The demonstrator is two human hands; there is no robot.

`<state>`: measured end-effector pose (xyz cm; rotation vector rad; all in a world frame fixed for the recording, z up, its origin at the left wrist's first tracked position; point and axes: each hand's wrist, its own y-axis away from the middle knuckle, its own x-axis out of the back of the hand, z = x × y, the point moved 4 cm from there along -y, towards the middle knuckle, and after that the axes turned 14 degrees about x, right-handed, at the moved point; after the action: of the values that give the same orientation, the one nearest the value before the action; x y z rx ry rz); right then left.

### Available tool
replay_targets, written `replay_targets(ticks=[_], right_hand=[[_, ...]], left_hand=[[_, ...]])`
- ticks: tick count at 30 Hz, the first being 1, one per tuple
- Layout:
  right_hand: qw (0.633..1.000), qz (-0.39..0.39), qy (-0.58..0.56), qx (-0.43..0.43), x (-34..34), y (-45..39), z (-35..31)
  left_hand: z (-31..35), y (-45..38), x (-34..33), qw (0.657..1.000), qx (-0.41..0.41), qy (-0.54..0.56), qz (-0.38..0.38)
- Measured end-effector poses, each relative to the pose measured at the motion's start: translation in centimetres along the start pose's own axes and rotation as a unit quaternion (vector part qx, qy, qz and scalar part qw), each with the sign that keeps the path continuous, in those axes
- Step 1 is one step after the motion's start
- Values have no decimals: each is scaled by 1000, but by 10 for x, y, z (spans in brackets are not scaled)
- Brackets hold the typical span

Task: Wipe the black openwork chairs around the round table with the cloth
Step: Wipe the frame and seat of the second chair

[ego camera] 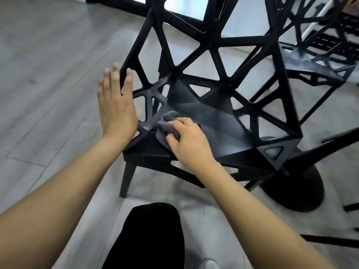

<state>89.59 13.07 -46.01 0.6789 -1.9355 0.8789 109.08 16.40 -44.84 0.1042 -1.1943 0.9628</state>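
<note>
A black openwork chair with triangular cut-outs stands right in front of me, its seat facing up. My right hand grips a bunched grey cloth and presses it on the seat's front left corner. With straight fingers, my left hand lies flat against the chair's left side frame, thumb hooked on a black strut. A second black openwork chair stands at the upper right, blurred.
The round black base of the table sits on the floor at the right, with thin black legs nearby. Grey wood-look floor spreads to the left. My dark-clothed leg is at the bottom centre.
</note>
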Motion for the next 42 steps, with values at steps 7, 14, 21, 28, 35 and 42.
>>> replay_targets(ticks=[7, 14, 21, 28, 35, 42], right_hand=[[967, 124, 100, -200, 76, 73, 110], [986, 159, 35, -38, 1, 62, -29], [971, 212, 91, -67, 35, 141, 43], [936, 271, 86, -206, 51, 145, 59], [973, 156, 103, -136, 92, 144, 117], [984, 78, 134, -88, 99, 122, 134]], left_hand=[[39, 62, -31, 980, -141, -10, -142], [35, 61, -27, 980, -138, 6, -142], [36, 63, -25, 984, -130, 7, -121], [88, 66, -32, 979, -117, -33, -161], [152, 75, -81, 928, -201, -15, -313], [149, 58, -89, 932, -151, -73, -321]])
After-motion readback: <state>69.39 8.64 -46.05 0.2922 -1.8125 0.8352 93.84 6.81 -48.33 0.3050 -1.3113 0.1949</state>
